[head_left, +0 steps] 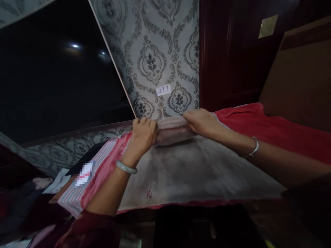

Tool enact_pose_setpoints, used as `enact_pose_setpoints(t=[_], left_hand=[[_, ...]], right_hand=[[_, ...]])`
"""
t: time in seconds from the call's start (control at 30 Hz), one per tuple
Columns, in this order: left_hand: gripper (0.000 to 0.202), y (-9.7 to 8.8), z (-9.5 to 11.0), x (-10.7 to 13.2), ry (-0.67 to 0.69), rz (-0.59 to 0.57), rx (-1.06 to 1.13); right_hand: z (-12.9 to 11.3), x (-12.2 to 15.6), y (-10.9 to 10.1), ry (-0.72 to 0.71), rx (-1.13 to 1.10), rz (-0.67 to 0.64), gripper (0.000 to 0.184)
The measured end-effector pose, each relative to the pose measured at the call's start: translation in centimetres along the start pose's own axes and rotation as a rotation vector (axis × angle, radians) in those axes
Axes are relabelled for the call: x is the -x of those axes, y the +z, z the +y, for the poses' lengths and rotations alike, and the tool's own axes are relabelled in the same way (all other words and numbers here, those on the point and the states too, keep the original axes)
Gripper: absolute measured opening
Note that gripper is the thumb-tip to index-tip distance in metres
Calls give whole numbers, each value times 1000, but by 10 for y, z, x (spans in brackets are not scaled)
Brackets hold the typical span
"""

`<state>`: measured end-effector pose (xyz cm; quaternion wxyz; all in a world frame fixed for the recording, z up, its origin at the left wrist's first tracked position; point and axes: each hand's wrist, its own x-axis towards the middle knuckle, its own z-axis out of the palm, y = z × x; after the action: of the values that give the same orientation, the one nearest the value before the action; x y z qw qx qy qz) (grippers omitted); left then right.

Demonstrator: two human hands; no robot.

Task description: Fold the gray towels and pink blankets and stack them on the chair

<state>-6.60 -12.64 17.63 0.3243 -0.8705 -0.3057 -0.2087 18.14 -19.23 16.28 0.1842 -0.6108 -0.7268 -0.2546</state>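
My left hand [144,132], a bangle on its wrist, is closed around the left end of a pale, fluffy-looking folded cloth [172,129]. At the cloth's other end, my right hand [201,120] grips with thumb and fingers, and a thin bracelet circles that wrist. The cloth is stretched level between both hands, near the wall. Below it spreads a greyish-white fabric [191,175] with a small reddish mark at its lower left. I cannot tell whether the pale cloth is a fold of this fabric.
Red plush fabric [240,120] lies on the right, pink and striped cloth [103,162] on the left. A large black screen [59,75] leans at left. Behind are a patterned wall [155,51] with a label [163,90] reading 277, and a brown board [300,75].
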Motion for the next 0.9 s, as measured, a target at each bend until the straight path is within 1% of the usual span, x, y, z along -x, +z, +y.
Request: enact_pose_setpoints(t=[0.1,0.17,0.2,0.27,0.3,0.33,0.37,0.4,0.47,0.53,0.57,0.6,0.63,0.7,0.77,0.8,0.83,0.9], left_hand=[[25,-34,-28,-39,-13,25,3],[28,-50,-46,-61,-12,0,40],[29,-55,-55,-72,-15,-28,63],[28,-57,-70,-92,-31,-101,111],[26,-53,-77,-101,-43,-143,130],[25,-46,-82,-110,-56,-187,142],[24,-36,-86,-118,-75,-226,144],[24,-23,-88,-124,-106,-252,131],[28,11,-83,-129,-185,-257,76],[36,52,-67,-121,-244,-231,36],[43,73,-55,-112,-236,-248,64],[49,93,-40,-99,-211,-290,131],[52,114,-24,-83,-184,-331,200],[56,153,10,-45,-146,-430,318],[61,185,40,-6,-121,-542,415],[63,198,52,10,-141,-584,451],[64,208,61,24,-170,-581,474],[65,220,70,40,-216,-574,501]], right_hand=[[19,-34,-41,-11,10,63,15],[32,-55,-63,-38,18,51,24],[39,-66,-72,-57,26,25,29],[52,-88,-82,-94,45,-48,39],[59,-99,-82,-111,44,-92,44],[64,-110,-77,-121,34,-139,47],[69,-121,-69,-116,20,-184,48],[73,-129,-55,-94,4,-218,46],[76,-140,-17,-14,-14,-234,37],[71,-136,31,71,5,-167,35],[65,-127,57,82,16,-116,35],[57,-115,83,109,12,-95,36],[48,-99,109,125,-19,-113,39],[28,-59,157,123,-92,-216,45],[11,-18,198,93,-141,-347,51],[5,-1,214,110,-167,-402,52],[0,13,226,127,-189,-415,53],[-2,30,242,158,-222,-410,54]])
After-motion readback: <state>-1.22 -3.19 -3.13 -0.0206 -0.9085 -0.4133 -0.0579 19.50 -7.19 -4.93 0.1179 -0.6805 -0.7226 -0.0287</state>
